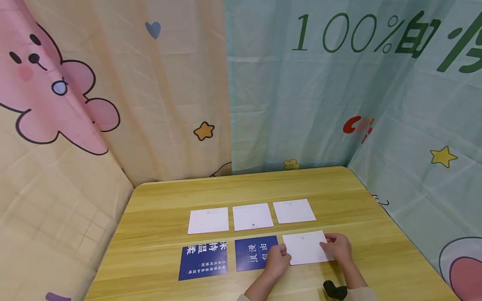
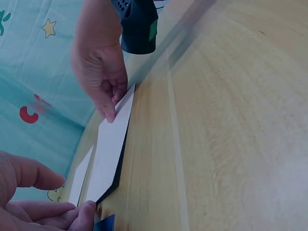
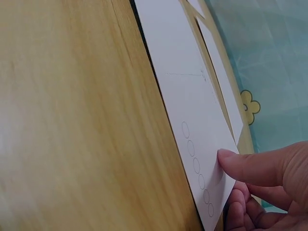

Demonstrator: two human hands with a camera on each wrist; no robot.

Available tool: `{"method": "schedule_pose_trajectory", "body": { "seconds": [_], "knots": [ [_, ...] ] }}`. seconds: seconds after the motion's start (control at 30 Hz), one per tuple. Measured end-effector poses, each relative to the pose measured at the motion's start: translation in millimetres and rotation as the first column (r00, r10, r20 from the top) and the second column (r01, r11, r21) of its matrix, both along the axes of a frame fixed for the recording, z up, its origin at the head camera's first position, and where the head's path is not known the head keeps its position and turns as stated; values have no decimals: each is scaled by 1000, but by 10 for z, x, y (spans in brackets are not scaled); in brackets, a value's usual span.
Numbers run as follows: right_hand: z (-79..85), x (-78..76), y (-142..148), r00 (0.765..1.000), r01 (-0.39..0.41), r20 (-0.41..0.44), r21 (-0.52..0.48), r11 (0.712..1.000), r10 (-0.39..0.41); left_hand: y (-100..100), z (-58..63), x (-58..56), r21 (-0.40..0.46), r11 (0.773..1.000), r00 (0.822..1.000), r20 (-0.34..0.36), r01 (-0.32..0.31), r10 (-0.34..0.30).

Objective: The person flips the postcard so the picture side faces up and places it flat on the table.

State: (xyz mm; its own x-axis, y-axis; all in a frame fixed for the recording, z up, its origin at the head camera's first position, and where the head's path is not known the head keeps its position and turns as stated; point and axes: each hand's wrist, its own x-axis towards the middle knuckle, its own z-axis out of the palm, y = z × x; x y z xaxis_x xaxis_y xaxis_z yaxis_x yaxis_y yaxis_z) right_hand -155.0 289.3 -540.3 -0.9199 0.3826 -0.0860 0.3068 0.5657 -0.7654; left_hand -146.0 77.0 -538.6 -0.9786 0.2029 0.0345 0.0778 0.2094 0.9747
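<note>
My right hand (image 1: 339, 250) pinches the right edge of a white postcard (image 1: 306, 248), thumb on top and fingers underneath. In the right wrist view, a row of small printed ovals runs along that end of the postcard (image 3: 178, 110). At its opposite edge is my left hand (image 1: 278, 262), thumb and forefinger apart, with the lower fingertips (image 2: 85, 211) at the postcard's corner. The postcard's near edge is slightly off the table in the left wrist view, its underside dark. Partly behind the left hand lies a blue postcard (image 1: 250, 254) with white characters.
Another blue postcard (image 1: 203, 262) lies at the left of the near row. Behind, three white postcards (image 1: 208, 221) (image 1: 252, 215) (image 1: 293, 211) form a row on the wooden table (image 1: 165, 194). A black device (image 1: 334, 289) sits by the right wrist. Printed curtains (image 1: 282, 104) surround the table.
</note>
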Motion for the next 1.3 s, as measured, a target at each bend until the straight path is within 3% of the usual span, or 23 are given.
{"method": "schedule_pose_trajectory", "body": {
  "seconds": [0.17, 0.33, 0.43, 0.67, 0.93, 1.17, 1.3],
  "knots": [
    [-12, 10, 5, 1000, 17, 1, 6, 1000, -17, 15, 2, -49, 74, 995, 997, 2, -74, 74],
    [-65, 1, 33, 1000, 26, -11, 12, 1000, -26, 67, -17, -100, 129, 985, 993, 56, -114, 108],
    [-85, -3, 40, 999, 26, -21, 11, 1000, -26, 117, -35, -118, 125, 982, 989, 61, -140, 133],
    [-57, 10, 26, 999, 33, -32, -16, 999, -33, 179, -57, -148, 51, 984, 985, -6, -173, 173],
    [-5, 8, 21, 999, 37, -29, -51, 998, -38, 88, -108, -190, -18, 989, 983, -107, -150, 147],
    [24, 21, 24, 1000, 3, -14, -37, 999, -3, 47, -139, -216, -122, 984, 957, -276, -130, 92],
    [23, 19, 23, 1000, -8, -7, -28, 1000, 8, 47, -135, -227, -161, 979, 956, -283, -126, 77]
  ]
}}
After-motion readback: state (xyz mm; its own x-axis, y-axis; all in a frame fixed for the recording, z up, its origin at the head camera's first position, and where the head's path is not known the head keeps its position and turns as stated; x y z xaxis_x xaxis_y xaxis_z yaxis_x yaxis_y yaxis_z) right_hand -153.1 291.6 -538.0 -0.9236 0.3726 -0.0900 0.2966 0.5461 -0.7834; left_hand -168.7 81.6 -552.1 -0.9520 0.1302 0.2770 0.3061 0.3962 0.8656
